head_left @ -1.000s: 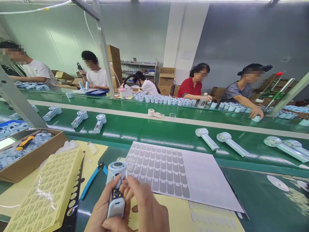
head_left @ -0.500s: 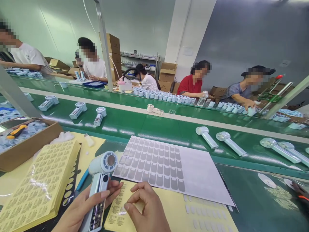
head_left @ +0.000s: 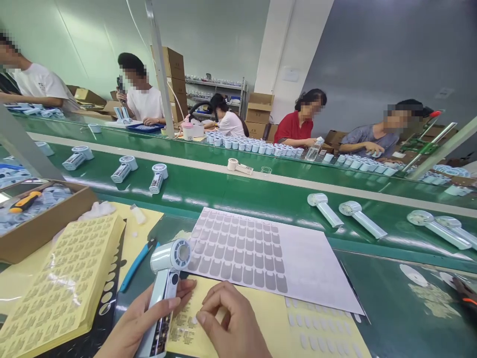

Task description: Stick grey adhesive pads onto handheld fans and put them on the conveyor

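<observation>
My left hand (head_left: 139, 323) grips the handle of a pale blue hand-held fan (head_left: 164, 291), its round head pointing up and away from me and its open side showing a circuit board. My right hand (head_left: 231, 323) is pinched, thumb and forefinger pressed on a yellow sheet of small clear labels (head_left: 276, 330) lying under it. What the fingers pinch is too small to make out. Just beyond lies a white sheet of grey stickers (head_left: 261, 256).
A thick stack of yellow label sheets (head_left: 63, 283) and blue-handled cutters (head_left: 136, 266) lie to the left, near a cardboard box of parts (head_left: 40, 219). More fans (head_left: 324, 209) lie along the green conveyor belt (head_left: 223, 191). Several people work at the far side.
A second ago both hands held the fan upright. The left hand has since tilted it left, and the right hand has dropped onto the yellow label sheet.
</observation>
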Demonstrator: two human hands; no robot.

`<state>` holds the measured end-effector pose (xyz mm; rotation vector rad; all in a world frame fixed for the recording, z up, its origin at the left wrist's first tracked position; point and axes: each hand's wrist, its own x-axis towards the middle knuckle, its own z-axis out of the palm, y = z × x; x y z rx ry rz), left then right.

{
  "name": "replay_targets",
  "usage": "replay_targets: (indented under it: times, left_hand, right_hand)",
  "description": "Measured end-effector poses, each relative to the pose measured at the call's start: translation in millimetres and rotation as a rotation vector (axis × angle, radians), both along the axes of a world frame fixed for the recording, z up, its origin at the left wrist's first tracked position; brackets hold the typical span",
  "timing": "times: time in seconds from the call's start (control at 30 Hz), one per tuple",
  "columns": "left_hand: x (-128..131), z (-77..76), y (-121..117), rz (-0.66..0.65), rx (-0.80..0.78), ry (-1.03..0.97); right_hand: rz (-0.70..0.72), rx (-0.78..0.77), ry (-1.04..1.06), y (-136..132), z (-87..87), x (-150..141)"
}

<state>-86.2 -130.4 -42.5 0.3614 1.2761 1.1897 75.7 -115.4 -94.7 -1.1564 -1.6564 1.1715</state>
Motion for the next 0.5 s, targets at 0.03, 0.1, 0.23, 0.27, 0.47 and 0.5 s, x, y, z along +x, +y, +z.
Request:
replay_targets:
  times: [0.03,0.1,0.23,0.27,0.47,0.5]
  left_hand:
    - [0,0.9,0,-0.008,0.001,0.010]
    - [1,1.4,1,-0.020,0.010,0.037]
    - [1,-3.6,3,-0.022,0.025,0.107]
    - [0,-5.2,4,-0.025,0.023,0.115]
    - [-1,-2.0,3,-0.048,0.029,0.064]
    - [-1,-0.1,2,-0.050,0.017,0.056]
  right_hand:
    - [-0.012,-0.002,-0.008,0,1.2,1]
    - [-0.031,0.065,-0.100,0,0.1,-1]
    - [-0.043,0.271,-0.415,-3,-11.8,-12]
    - [-0.042,0.297,-0.459,-4,-14.0,-14]
    - [0.037,0.149,-0.194,-1,2.0,-2]
    - [0.047,0.075,-0.107,0,6.9,2]
